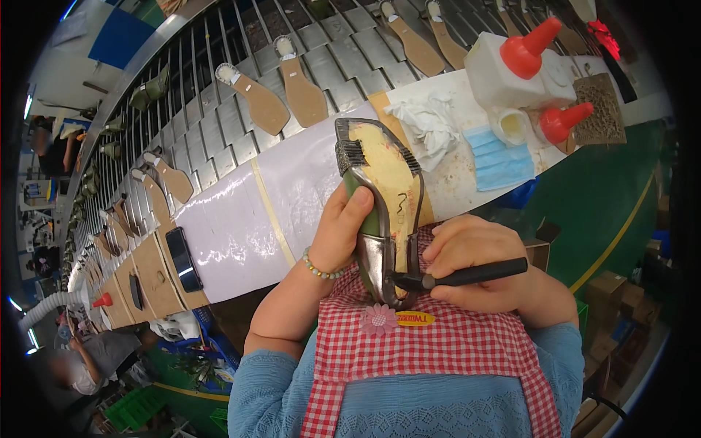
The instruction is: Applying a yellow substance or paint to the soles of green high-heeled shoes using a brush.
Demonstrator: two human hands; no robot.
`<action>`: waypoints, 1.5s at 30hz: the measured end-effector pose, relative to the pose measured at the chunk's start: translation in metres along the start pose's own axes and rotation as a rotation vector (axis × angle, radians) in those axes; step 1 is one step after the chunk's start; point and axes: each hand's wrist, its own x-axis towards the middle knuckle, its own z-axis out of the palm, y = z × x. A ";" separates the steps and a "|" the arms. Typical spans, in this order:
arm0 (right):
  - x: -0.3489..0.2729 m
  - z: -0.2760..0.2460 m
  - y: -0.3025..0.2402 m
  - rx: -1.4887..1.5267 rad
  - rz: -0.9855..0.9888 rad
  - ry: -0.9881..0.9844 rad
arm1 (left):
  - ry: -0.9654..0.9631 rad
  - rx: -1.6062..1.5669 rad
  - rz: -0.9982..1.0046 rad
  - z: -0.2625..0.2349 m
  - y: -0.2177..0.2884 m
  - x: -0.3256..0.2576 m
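Observation:
A shoe upper stretched over a last (391, 171) is held bottom up in front of my chest, its yellow underside showing and its toe pointing away from me. My left hand (342, 226) is wrapped round its left side, the thumb lying along the edge. Dark pleated material runs along both sides near the toe. In my right hand (475, 244) is a hammer (482, 272) with a black handle, gripped between thumb and fingers. The hammer's head lies over the heel end of the shoe; whether it touches, I cannot tell.
Beyond the covered table (226, 226) runs a metal slat conveyor (212, 139) carrying pairs of tan soles (266, 109). At right are a white bottle with a red cap (531, 50), a crumpled white cloth (431, 128) and a blue face mask (500, 159). A phone (182, 259) lies at left.

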 end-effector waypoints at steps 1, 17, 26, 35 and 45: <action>0.001 0.000 0.000 0.021 0.007 -0.028 | 0.006 -0.011 -0.001 -0.001 0.000 0.000; 0.003 0.008 0.032 0.646 0.212 0.564 | 0.459 0.880 0.713 -0.071 -0.032 -0.028; 0.013 0.057 0.068 0.543 0.369 0.495 | 0.388 0.928 0.797 -0.062 -0.066 -0.059; 0.020 0.086 0.088 0.446 0.333 0.405 | 0.381 0.859 0.592 -0.071 -0.067 -0.070; 0.031 0.086 0.086 0.167 0.207 0.468 | 0.359 0.954 0.586 -0.075 -0.060 -0.074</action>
